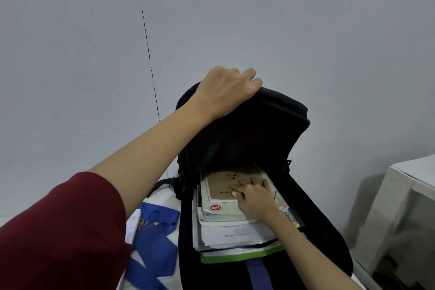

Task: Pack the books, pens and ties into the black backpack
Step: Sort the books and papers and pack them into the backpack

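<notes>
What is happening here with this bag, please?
A person is packing a black backpack. The left hand grips the top of the bag and holds it open. The right hand presses with straight fingers on a stack of books already inside. Blue ties lie outside, to the left of the bag, not yet packed. No pens are visible.

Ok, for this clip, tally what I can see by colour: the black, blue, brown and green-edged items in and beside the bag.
Black: 1, the black backpack
Blue: 1, the blue tie on the table left of the bag; a blue strip at the bag's near edge cannot be identified
Brown: 1, the brown-covered book on top of the stack
Green-edged: 1, the green-edged book at the bottom
Total: 4
</notes>
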Demonstrator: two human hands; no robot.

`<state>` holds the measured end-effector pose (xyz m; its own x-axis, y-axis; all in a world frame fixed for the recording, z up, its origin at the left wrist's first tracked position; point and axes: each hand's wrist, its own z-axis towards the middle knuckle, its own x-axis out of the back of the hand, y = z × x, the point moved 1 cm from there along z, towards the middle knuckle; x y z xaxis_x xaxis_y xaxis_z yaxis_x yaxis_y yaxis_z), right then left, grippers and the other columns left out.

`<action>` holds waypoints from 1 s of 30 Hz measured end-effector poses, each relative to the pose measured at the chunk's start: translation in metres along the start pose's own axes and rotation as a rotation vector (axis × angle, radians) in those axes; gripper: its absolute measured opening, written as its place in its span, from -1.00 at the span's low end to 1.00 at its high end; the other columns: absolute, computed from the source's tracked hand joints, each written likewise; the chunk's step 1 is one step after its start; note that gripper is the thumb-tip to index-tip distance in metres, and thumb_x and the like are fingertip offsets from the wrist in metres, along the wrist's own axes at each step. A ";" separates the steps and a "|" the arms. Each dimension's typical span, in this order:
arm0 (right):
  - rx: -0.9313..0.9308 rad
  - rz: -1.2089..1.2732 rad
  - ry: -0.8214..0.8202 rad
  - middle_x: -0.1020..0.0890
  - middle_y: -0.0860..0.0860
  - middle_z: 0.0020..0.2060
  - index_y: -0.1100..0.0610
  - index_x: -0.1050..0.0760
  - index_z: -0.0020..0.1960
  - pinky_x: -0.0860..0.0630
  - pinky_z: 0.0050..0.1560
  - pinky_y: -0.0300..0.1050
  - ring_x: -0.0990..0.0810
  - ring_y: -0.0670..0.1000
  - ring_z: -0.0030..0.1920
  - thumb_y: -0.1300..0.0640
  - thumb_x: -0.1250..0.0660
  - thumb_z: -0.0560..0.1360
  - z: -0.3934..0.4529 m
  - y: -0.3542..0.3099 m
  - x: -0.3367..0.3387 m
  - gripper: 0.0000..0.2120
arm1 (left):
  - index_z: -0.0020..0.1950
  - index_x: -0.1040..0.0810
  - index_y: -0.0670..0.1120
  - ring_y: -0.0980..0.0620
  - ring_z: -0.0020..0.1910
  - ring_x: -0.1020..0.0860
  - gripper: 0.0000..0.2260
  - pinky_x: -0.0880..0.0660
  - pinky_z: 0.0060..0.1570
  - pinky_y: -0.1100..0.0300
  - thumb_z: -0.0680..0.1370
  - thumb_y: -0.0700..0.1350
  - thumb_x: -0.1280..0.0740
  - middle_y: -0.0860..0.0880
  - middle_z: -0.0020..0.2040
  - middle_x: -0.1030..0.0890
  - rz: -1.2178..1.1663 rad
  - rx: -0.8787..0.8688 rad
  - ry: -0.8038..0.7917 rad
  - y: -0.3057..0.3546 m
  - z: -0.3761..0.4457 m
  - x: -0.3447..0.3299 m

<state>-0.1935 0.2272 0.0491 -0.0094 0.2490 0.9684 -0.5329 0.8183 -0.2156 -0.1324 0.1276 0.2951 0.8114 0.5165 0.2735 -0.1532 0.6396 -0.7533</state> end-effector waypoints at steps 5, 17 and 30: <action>0.066 0.042 0.319 -0.68 -0.01 -0.10 0.03 -0.63 0.03 -0.31 0.29 0.00 -0.57 0.04 0.01 -0.03 -0.13 0.59 -0.035 -0.012 0.011 -0.68 | -0.39 -0.50 0.01 0.03 -0.58 -0.15 -0.74 0.25 -0.39 0.31 0.10 -0.32 -0.44 0.04 -0.47 -0.40 -0.022 0.023 -0.049 0.005 -0.009 0.000; 0.365 0.130 1.106 -0.53 -0.01 -0.43 0.17 -0.53 -0.32 -0.30 -0.20 -0.10 -0.45 0.05 -0.36 0.17 -0.28 0.51 -0.115 -0.072 0.027 -0.76 | 0.28 -0.41 -0.04 -0.10 0.08 -0.54 -0.71 -0.37 -0.17 0.09 0.56 -0.06 -0.17 -0.03 0.12 -0.55 -0.591 0.101 -0.526 0.057 -0.130 0.006; 0.664 0.271 0.818 -0.52 0.04 -0.46 0.17 -0.49 -0.38 -0.31 -0.14 -0.03 -0.49 0.11 -0.33 0.16 -0.27 0.48 -0.138 -0.289 -0.071 -0.74 | 0.13 -0.54 0.07 0.15 -0.11 -0.52 -0.83 -0.45 -0.12 0.22 0.57 0.03 -0.27 0.13 -0.04 -0.56 -0.929 0.878 -0.957 -0.006 -0.491 0.084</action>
<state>0.0781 0.0448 0.0257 0.2396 0.8498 0.4695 -0.9513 0.3021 -0.0613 0.2135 -0.1125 0.0288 0.2185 -0.2872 0.9326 -0.3666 0.8616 0.3512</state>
